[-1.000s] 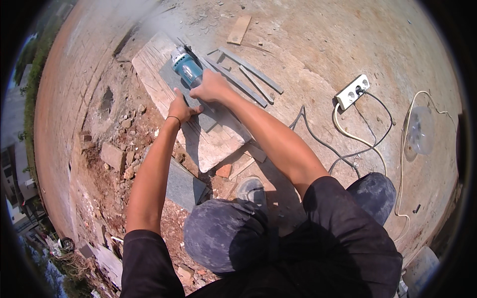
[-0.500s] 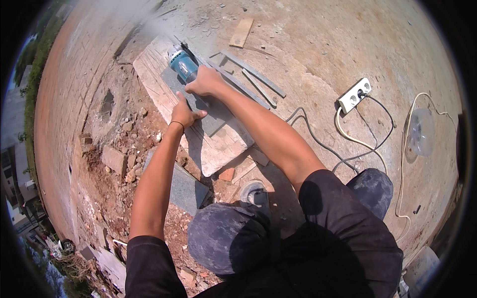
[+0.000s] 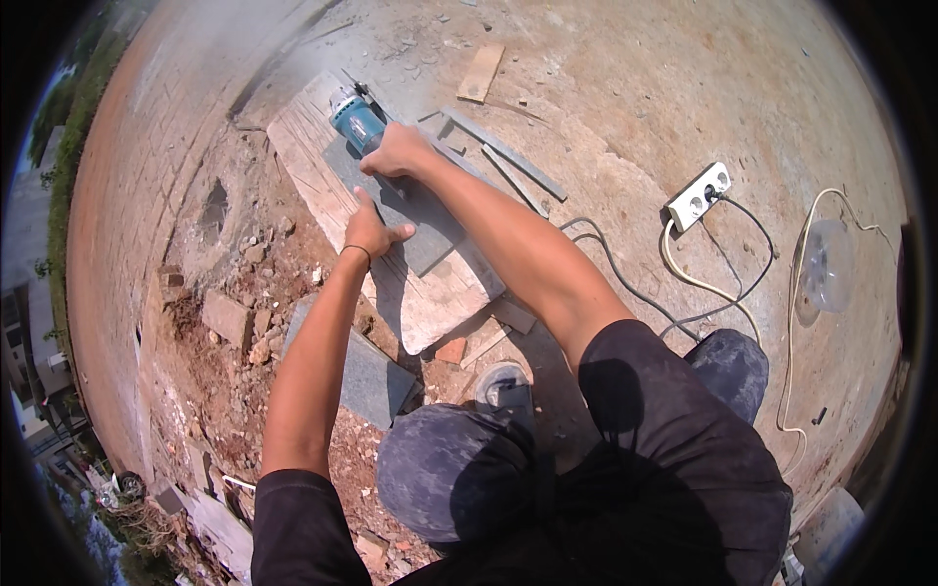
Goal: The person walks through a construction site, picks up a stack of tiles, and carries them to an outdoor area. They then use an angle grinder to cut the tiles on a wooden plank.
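My right hand (image 3: pixel 402 152) is wrapped round the rear of a teal angle grinder (image 3: pixel 358 123), whose front end points away from me. The grinder is over the far part of a grey stone tile (image 3: pixel 430 234), and pale dust streams off ahead of it. Its disc is hard to make out. My left hand (image 3: pixel 368 230) lies on the tile near its left edge, thumb and forefinger spread, other fingers partly hidden. Beneath the tile is a larger pale, scored stone slab (image 3: pixel 425 317).
Thin cut stone strips (image 3: pixel 508 151) lie right of the slab. A white power strip (image 3: pixel 700 196) with a dark plug and trailing cords (image 3: pixel 625 269) is further right. Rubble (image 3: pixel 256 327) and another grey tile (image 3: pixel 366 376) are at left. A clear plastic container (image 3: pixel 827 266) stands far right.
The grinder, with my right hand on it, has shifted slightly away from me along the tile. My left hand stays on the tile. The dust cloud has spread.
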Demonstrator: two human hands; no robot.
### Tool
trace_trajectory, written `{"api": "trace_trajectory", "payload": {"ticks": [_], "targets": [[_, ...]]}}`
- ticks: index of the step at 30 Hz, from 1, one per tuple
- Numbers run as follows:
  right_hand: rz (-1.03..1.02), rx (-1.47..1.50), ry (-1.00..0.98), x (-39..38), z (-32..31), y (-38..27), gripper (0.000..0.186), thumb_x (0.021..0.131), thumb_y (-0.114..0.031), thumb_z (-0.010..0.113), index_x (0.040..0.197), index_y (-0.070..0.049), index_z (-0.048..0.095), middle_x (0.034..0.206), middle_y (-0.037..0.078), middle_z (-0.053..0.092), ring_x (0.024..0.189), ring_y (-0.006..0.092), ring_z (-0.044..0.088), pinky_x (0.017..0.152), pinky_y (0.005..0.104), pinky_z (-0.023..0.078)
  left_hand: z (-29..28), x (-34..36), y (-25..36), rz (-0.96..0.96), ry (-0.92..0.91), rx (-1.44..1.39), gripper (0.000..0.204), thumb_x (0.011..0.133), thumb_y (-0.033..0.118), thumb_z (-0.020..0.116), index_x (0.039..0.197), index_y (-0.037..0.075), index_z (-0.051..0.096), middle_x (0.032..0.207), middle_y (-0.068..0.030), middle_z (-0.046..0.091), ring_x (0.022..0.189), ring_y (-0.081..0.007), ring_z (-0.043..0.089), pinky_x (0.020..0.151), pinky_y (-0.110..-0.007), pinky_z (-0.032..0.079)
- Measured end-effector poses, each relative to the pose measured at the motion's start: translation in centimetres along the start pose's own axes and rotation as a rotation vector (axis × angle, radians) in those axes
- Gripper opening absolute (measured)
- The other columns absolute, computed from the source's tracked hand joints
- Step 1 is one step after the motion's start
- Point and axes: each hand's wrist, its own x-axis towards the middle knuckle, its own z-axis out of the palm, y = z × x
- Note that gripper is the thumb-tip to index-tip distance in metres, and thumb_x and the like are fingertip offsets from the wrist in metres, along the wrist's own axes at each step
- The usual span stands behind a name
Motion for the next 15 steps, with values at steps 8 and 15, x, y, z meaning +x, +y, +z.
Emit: {"api": "trace_trajectory", "payload": {"ticks": [8, 15], "targets": [[0.002, -0.031, -0.01, 1.9, -0.2, -0.6, 0.065, 0.055, -0.038, 0.079, 0.105, 0.003, 0.066, 0.11, 0.021, 0.066, 0.102, 0.0308, 0.065, 0.085, 0.0355, 0.053, 0.0, 0.0, 0.5, -0.007, -0.014, 0.025, 0.13, 0.064, 0.04, 0.086, 0.142, -0.014, -0.004, 0.123, -0.0349, 0.052, 0.112, -0.0414, 0.056, 0.095, -0.038, 0.045], [-0.001, -0.059, -0.011, 2.0, -0.2, -0.8, 0.067, 0.055, -0.039, 0.079, 0.105, 0.003, 0.066, 0.11, 0.021, 0.065, 0.101, 0.0315, 0.065, 0.086, 0.0353, 0.053, 0.0, 0.1, 0.3, -0.005, -0.012, 0.031, 0.131, 0.065, 0.041, 0.085, 0.142, -0.014, -0.005, 0.122, -0.035, 0.052, 0.112, -0.0414, 0.056, 0.095, -0.038, 0.045]]}}
